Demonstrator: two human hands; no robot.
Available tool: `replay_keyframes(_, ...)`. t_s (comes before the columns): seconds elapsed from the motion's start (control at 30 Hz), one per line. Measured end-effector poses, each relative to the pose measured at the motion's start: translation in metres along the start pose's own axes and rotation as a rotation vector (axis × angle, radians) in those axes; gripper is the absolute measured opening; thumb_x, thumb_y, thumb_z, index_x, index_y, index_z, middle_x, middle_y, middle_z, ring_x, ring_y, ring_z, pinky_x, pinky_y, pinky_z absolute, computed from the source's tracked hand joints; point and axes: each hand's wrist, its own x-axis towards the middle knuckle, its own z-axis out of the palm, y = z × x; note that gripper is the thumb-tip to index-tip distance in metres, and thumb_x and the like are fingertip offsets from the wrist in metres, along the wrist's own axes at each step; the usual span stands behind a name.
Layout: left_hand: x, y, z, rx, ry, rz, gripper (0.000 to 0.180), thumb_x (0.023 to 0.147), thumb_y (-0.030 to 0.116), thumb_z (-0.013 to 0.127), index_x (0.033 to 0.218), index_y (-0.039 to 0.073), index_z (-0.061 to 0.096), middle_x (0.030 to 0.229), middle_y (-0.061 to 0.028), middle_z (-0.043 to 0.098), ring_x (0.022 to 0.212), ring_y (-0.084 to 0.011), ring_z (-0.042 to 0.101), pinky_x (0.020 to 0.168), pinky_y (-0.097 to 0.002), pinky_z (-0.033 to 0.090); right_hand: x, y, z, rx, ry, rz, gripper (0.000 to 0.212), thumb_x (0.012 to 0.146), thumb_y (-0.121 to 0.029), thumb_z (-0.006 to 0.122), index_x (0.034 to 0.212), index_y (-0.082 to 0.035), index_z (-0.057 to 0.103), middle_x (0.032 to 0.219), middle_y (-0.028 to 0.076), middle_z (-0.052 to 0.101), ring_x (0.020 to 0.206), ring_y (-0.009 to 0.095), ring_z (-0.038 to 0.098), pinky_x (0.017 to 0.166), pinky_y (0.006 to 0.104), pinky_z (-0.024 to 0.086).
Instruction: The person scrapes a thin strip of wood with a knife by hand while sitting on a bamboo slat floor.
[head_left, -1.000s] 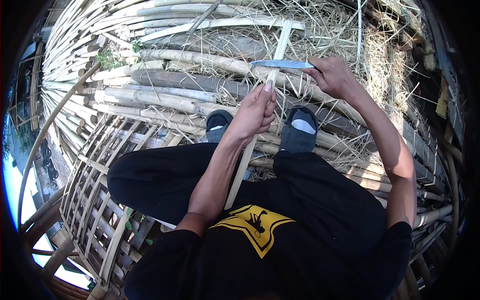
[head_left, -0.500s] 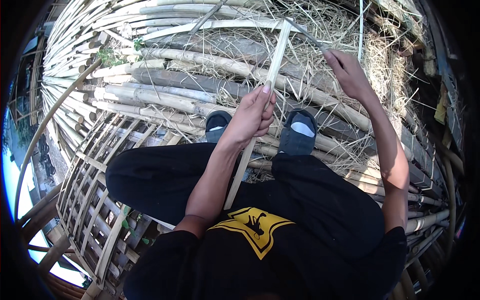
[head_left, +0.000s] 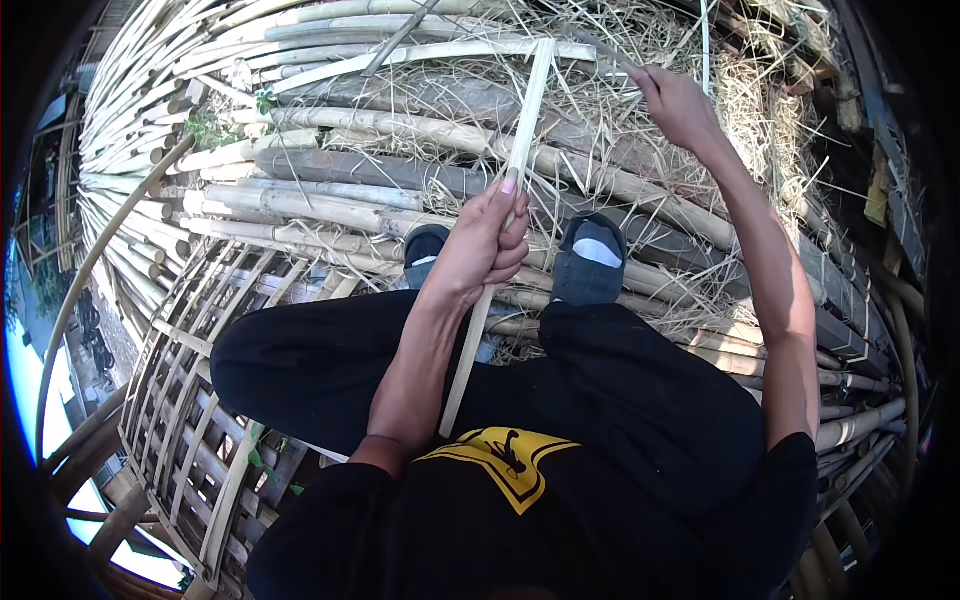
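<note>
My left hand (head_left: 482, 240) is wrapped round a long, pale bamboo strip (head_left: 528, 115), the thumb lying along it. From the fist the strip runs up and away to a squared far end; its near end (head_left: 458, 400) hangs in front of my shirt. My right hand (head_left: 675, 105), up and to the right, grips a knife (head_left: 605, 50) with a thin dark blade pointing up and left. The blade looks slightly blurred and lies apart from the strip's far end. My fingers hide most of the knife's handle.
Bamboo poles (head_left: 330, 205) lie side by side under my sandals (head_left: 590, 265). Straw-like shavings (head_left: 660, 190) cover them ahead and to the right. A woven bamboo lattice (head_left: 190, 400) stands at my left, beside a curved pole (head_left: 105, 255). Another long strip (head_left: 420, 55) lies across the poles.
The view has shifted slightly. Near the bamboo strip's far end, the knife has moved from close against it to a little way off, up and right. Both hands keep their holds.
</note>
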Motion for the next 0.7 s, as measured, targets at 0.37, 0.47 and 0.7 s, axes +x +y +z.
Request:
replay_keyframes(0.37,0.000,0.009,0.006,0.063,-0.037,0.096,0.030,0.104,0.037,0.036,0.090,0.011,0.043,0.056,0.0075,0.024,0.040,-0.0014,0.017,0.032,-0.0189,0.015,-0.032,-0.019,-0.039,0.366,0.016,-0.022,0.056,0.098,-0.050,0.041,0.076,0.000,0.052,0.057,0.007,0.044,0.054,0.019,0.040,0.053,0.0362,0.031)
replay_keyframes(0.47,0.003,0.009,0.006,0.083,-0.024,0.084,0.030,0.104,0.037,0.035,0.090,0.011,0.044,0.056,0.0076,0.024,0.040,-0.0017,0.017,0.032,-0.0191,0.014,-0.057,-0.082,-0.030,0.359,-0.266,-0.194,0.051,0.099,-0.046,0.042,0.077,-0.002,0.054,0.056,0.011,0.047,0.051,0.026,0.043,0.053,0.0400,0.036)
replay_keyframes(0.7,-0.002,0.002,0.004,0.075,-0.006,0.039,0.031,0.104,0.037,0.035,0.089,0.012,0.043,0.056,0.0074,0.024,0.039,-0.0022,0.017,0.032,-0.0195,0.014,-0.047,-0.069,-0.013,0.196,-0.186,-0.279,0.048,0.101,-0.043,0.037,0.082,-0.006,0.060,0.057,0.013,0.055,0.050,0.027,0.055,0.053,0.0387,0.047)
